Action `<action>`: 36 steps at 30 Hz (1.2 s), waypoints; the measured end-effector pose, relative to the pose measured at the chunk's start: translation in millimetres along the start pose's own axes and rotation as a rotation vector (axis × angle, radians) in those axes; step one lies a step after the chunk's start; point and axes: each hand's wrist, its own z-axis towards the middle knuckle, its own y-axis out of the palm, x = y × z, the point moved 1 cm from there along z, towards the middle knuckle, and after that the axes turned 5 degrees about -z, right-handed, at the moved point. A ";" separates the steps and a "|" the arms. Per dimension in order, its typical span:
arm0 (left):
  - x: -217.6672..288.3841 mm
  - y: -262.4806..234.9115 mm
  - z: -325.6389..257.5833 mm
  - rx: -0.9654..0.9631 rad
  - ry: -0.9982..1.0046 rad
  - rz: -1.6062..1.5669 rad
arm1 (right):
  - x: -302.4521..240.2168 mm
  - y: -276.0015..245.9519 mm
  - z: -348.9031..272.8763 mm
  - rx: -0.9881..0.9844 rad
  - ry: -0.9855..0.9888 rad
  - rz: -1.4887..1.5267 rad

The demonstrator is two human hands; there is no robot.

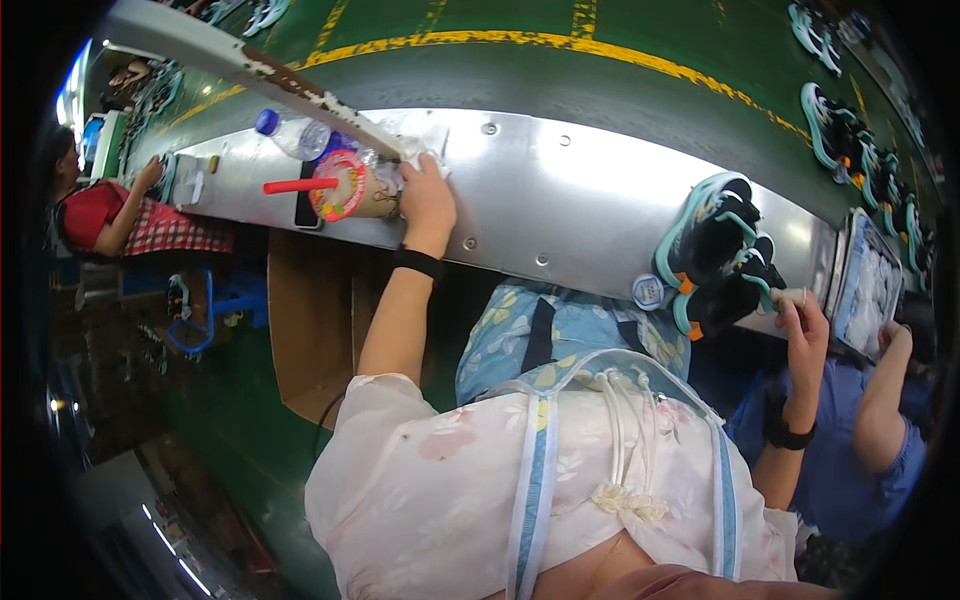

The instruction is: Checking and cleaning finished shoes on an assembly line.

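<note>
At the metal bench [560, 200], my left hand [428, 205] reaches to the far edge, fingers closed on a crumpled white tissue [432, 150] beside a post's foot. Just left of that hand stands a drink cup [368, 190] with a red straw. Toward the bench's right end sit two black sneakers with mint soles and orange accents, one farther [705, 230] and one nearer [730, 298]. My right hand [805, 330] is beside the nearer sneaker, its fingers pinched around something small and pale that I cannot make out.
A clear bottle [292, 133] with a blue cap and a dark phone [308, 210] lie by the cup. A worn white post [290, 85] slants over the bench. A round blue-white container [648, 292] sits near the sneakers. Co-workers [110, 215] sit at both sides.
</note>
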 end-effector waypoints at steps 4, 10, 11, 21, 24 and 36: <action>38.6 -14.5 -2.5 -0.111 0.181 -0.102 | 0.9 0.1 -5.6 0.040 0.062 0.022; 164.9 -17.0 -42.0 -0.163 0.528 -0.649 | 1.3 3.3 -7.7 0.051 0.046 0.058; 182.7 -10.5 -50.6 -0.192 0.576 -0.629 | 2.2 3.8 -8.3 0.057 0.045 0.058; 239.9 64.3 -74.1 -0.305 1.010 -0.544 | 6.8 11.7 -16.5 0.078 0.110 0.195; 232.3 60.9 -74.1 -0.321 1.005 -0.523 | 10.4 9.3 -15.0 0.067 0.112 0.205; 147.9 59.4 -24.1 -0.241 0.981 -0.079 | 14.7 13.2 -23.3 0.061 0.108 0.321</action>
